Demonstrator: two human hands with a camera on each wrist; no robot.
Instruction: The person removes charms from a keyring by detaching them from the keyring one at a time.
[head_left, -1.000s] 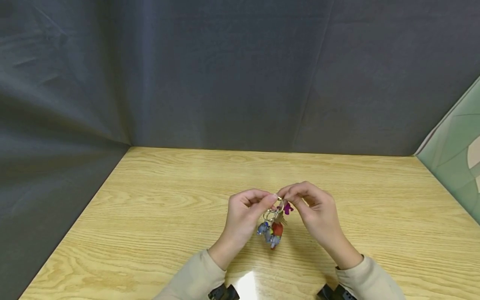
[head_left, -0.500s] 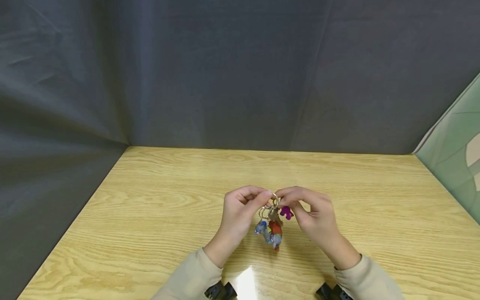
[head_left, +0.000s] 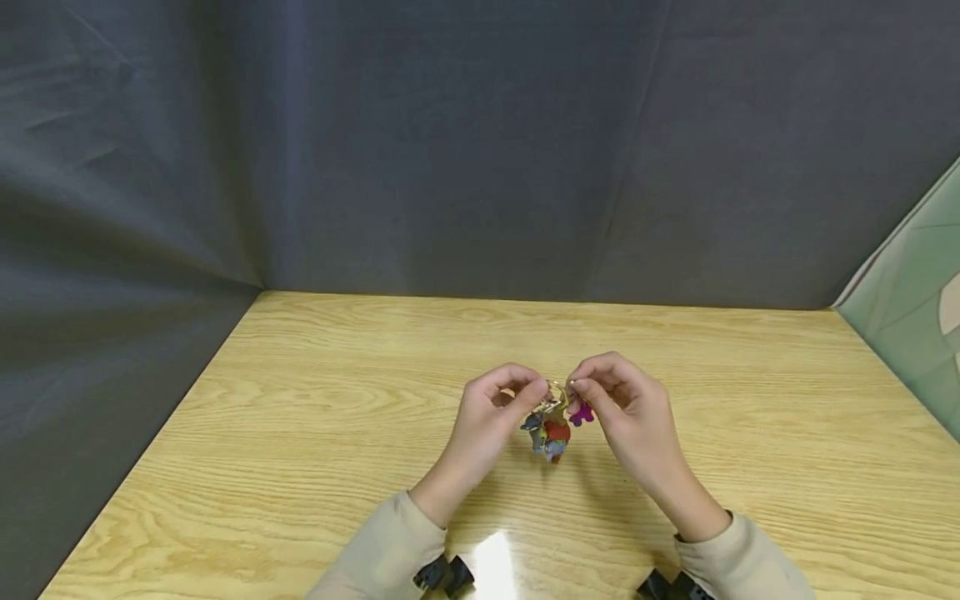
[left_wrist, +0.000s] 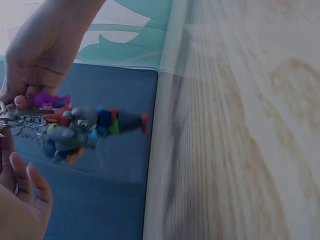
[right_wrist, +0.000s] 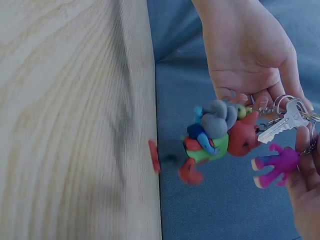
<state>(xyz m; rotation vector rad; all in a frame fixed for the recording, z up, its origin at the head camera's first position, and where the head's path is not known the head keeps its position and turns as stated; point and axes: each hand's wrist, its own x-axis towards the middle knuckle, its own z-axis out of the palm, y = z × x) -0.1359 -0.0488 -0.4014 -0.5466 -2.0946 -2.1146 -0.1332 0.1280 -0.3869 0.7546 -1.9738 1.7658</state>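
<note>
My left hand (head_left: 487, 425) pinches a bunch of keyrings between thumb and fingers, just above the table. From the rings (head_left: 558, 392) hang a silver key (right_wrist: 286, 122), a red-headed figure (right_wrist: 242, 137) in a green top and a grey figure charm (left_wrist: 65, 139) with big eyes. Across from it, my right hand (head_left: 637, 417) pinches the small ring and chain of a purple figure keychain (right_wrist: 285, 162), which dangles below those fingertips. Whether the purple keychain's ring still links to the larger golden ring cannot be made out. Fingers partly cover the rings.
A wood-grain table (head_left: 337, 467) lies under both hands. Dark cloth (head_left: 450, 150) stands behind it and on the left; a green patterned panel (head_left: 911, 283) borders the right. Black wrist cameras (head_left: 445, 575) sit below the sleeves.
The fingertips have drawn slightly apart, and the right hand has shifted with the purple figure a little away from the ring. The hanging figures have swung and risen slightly.
</note>
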